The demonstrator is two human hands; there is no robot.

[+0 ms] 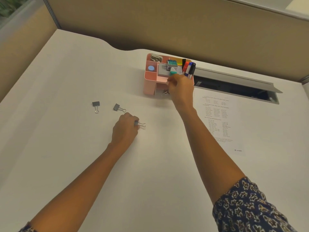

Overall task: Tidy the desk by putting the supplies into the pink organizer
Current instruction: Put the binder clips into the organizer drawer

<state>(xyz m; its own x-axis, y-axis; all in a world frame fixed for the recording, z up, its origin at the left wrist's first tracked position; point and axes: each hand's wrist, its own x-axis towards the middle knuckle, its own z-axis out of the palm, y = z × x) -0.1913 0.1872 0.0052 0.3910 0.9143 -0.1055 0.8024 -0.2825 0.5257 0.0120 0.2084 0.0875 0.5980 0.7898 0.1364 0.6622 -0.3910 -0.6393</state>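
The pink organizer [150, 79] stands at the back of the white desk, holding markers [189, 68], a notepad, a stamp and a blue round item. My right hand [179, 87] reaches to the organizer's front, fingers curled at its open lower compartment, where wire clip handles [164, 93] show; what it holds is hidden. My left hand [125, 128] pinches a black binder clip [139, 124] on the desk. Two more binder clips [95, 105] [118, 108] lie loose to the left.
A printed sheet [219, 121] lies right of the organizer. Behind it an open cable tray slot [234, 87] runs along the beige partition wall [167, 25]. The desk's back edge curves inward near the middle.
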